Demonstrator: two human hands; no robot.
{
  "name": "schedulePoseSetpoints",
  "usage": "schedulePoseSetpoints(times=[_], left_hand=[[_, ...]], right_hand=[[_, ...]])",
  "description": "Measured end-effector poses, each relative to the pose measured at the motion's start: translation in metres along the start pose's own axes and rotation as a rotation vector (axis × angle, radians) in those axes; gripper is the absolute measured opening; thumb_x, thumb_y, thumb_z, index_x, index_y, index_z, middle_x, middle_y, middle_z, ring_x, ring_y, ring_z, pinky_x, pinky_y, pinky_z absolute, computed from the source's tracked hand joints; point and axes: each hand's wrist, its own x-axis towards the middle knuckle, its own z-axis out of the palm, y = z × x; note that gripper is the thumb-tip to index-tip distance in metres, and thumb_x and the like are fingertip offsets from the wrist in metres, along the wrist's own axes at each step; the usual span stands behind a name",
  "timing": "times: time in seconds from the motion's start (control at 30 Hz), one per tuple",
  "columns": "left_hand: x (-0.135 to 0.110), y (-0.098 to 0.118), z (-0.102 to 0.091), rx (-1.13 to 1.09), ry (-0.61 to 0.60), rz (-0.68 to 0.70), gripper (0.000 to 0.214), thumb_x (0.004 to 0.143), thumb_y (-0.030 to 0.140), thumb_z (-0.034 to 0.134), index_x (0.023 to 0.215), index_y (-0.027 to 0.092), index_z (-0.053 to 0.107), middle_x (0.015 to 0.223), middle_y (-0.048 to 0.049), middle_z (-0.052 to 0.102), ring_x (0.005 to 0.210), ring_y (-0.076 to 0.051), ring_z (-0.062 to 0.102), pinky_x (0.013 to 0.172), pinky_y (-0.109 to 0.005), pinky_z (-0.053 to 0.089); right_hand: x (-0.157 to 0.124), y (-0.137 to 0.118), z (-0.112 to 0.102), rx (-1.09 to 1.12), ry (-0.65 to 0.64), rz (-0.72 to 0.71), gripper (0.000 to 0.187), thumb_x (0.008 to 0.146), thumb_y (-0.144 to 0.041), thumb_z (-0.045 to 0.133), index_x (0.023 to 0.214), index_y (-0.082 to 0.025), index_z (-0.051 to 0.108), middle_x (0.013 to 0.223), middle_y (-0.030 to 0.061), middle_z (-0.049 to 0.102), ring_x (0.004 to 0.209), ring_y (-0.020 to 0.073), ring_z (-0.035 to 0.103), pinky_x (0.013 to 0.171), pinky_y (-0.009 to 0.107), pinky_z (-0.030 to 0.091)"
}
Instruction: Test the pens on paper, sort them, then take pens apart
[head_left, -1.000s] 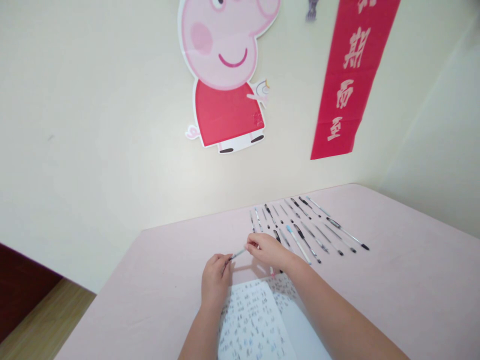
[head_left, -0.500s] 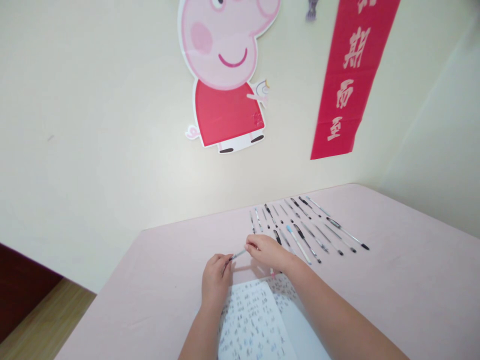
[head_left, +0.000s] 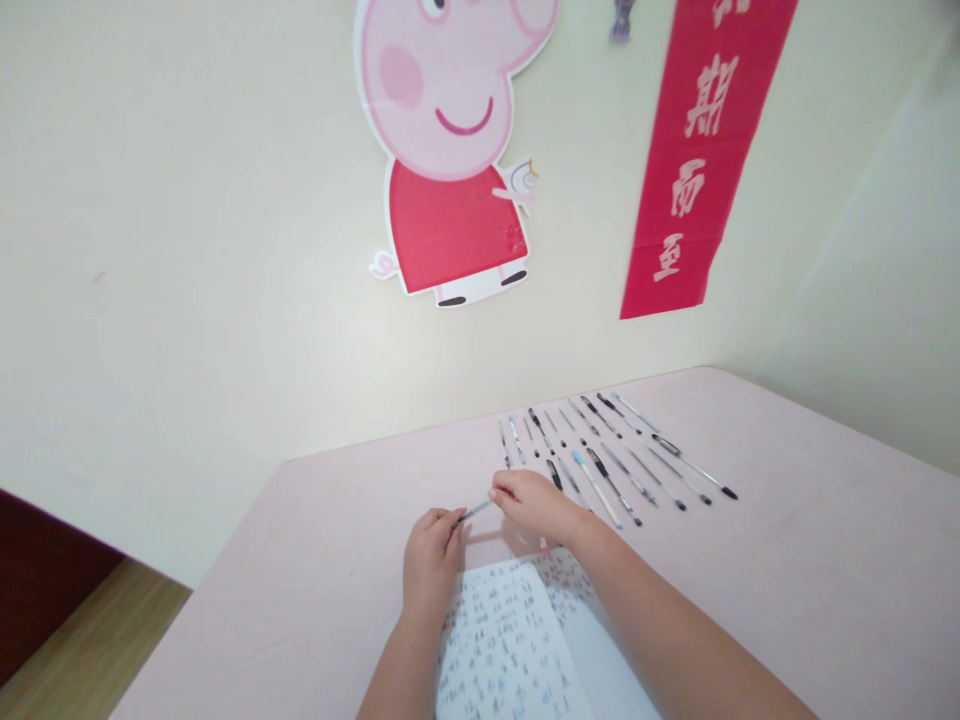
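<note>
A slim pen (head_left: 477, 510) with a pale, clear-looking barrel spans the gap between my two hands, just above the table. My left hand (head_left: 433, 560) is closed around one end, fingers curled. At the other end, my right hand (head_left: 529, 500) pinches it between thumb and fingers, hiding the tip. Under my forearms lie sheets of paper (head_left: 502, 640) covered in handwriting. Beyond my right hand, several pens (head_left: 615, 480) rest in two slanted rows, and the right hand partly covers the nearer row's left end.
The pink-covered table (head_left: 315, 540) meets the wall at its far edge. A cartoon pig cutout (head_left: 457, 220) and a red banner (head_left: 686, 190) with characters hang on that wall. Wooden floor (head_left: 97, 640) shows beyond the table's left edge.
Almost nothing differs. Both hands keep their grip on the pen in the same place, and the view has shifted very slightly.
</note>
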Motion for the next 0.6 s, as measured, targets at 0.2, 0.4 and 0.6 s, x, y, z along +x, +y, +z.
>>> schedulePoseSetpoints(times=[0.2, 0.4, 0.6], left_hand=[[-0.0003, -0.0007, -0.0002, 0.023, 0.027, 0.012, 0.024, 0.08, 0.028, 0.051, 0.094, 0.021, 0.07, 0.084, -0.0062, 0.065, 0.083, -0.021, 0.058, 0.077, -0.035, 0.045], [-0.0015, -0.0044, 0.0003, 0.053, 0.068, 0.057, 0.023, 0.08, 0.027, 0.052, 0.095, 0.023, 0.07, 0.085, -0.0058, 0.066, 0.083, -0.022, 0.058, 0.076, -0.035, 0.045], [-0.0013, -0.0017, -0.0017, 0.075, 0.126, 0.09, 0.023, 0.078, 0.025, 0.053, 0.094, 0.024, 0.07, 0.084, -0.0063, 0.066, 0.081, -0.022, 0.057, 0.074, -0.035, 0.045]], right_hand=[[0.0011, -0.0014, 0.0036, -0.081, 0.013, 0.043, 0.029, 0.089, -0.029, 0.04, 0.07, -0.017, 0.059, 0.064, 0.0017, 0.059, 0.06, 0.0125, 0.047, 0.055, 0.023, 0.023], [0.0016, -0.0033, 0.004, -0.046, 0.023, 0.09, 0.033, 0.089, -0.03, 0.041, 0.065, -0.017, 0.059, 0.061, 0.001, 0.057, 0.058, 0.012, 0.046, 0.054, 0.023, 0.022], [0.0033, -0.0008, 0.0076, 0.045, 0.019, 0.15, 0.036, 0.088, -0.032, 0.04, 0.06, -0.017, 0.056, 0.054, 0.0001, 0.054, 0.055, 0.0122, 0.045, 0.053, 0.023, 0.024]])
